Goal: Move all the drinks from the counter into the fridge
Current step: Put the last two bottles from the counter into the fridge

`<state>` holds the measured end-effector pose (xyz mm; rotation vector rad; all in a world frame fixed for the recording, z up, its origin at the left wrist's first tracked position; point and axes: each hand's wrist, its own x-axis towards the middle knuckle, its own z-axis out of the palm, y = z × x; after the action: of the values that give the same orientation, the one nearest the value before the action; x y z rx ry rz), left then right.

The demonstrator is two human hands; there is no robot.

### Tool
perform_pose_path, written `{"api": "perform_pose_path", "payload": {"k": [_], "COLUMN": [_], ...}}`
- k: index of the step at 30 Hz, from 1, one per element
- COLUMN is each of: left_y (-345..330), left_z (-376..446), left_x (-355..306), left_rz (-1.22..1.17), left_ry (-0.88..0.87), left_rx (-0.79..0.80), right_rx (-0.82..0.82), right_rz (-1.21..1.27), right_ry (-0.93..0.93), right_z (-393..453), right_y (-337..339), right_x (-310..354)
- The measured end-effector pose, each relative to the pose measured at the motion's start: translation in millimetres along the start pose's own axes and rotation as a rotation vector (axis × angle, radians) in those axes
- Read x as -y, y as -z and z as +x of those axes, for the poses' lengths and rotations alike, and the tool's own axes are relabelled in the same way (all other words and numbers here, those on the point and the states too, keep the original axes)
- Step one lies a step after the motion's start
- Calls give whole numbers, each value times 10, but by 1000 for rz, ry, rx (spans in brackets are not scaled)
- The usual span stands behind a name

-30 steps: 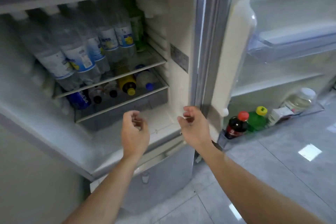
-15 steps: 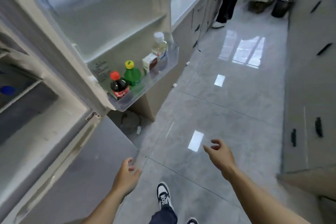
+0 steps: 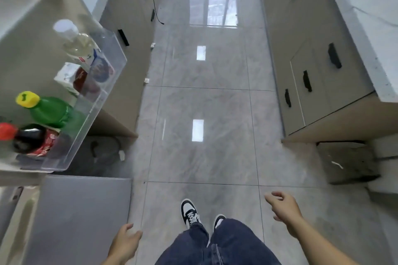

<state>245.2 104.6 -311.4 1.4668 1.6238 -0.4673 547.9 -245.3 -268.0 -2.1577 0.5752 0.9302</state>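
The drinks you can see are all in the clear door shelf (image 3: 116, 49) of the open fridge, at the left edge of your view. There are three bottles in it. The cola bottle (image 3: 32, 140) with the red cap sits nearest you, then the green bottle (image 3: 51, 112) with the yellow cap, and the clear bottle (image 3: 77, 43) with the white cap stands at the far end. In this wide view all three seem to lean, long axes slanting with the caps up and to the left. Between the green and clear bottles one small carton (image 3: 67, 77) stands with a dark red pack (image 3: 83, 79) touching it; what that pack is you cannot tell.

Neither hand is near a drink. Your left hand (image 3: 126, 241) hangs low beside the grey lower fridge door (image 3: 81, 217), fingers relaxed, holding nothing, well below and to the right of the shelf. Your right hand (image 3: 284, 206) is out over the floor, fingers loosely curled, also holding nothing, far across from the bottles.

Your two shoes (image 3: 190, 213) stand on the grey tiled floor (image 3: 204, 103), with cabinets (image 3: 312, 60) on both sides and a pale counter (image 3: 370, 38) at the right.
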Motion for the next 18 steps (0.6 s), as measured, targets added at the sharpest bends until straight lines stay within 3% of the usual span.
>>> {"api": "perform_pose_path", "payload": {"k": [5, 10, 18], "left_y": [59, -41, -319], "left_z": [315, 563, 647], "left_x": [-516, -1488, -2912], "left_rz": [45, 13, -71], "left_ry": [-30, -110, -163], "left_rx": [9, 40, 13], "right_rx": [-43, -69, -19], "right_rz": [51, 75, 40], "right_ry": [-142, -244, -283], "right_z": [30, 225, 1153], "right_y": [114, 210, 554], "right_x": [-204, -200, 575]}}
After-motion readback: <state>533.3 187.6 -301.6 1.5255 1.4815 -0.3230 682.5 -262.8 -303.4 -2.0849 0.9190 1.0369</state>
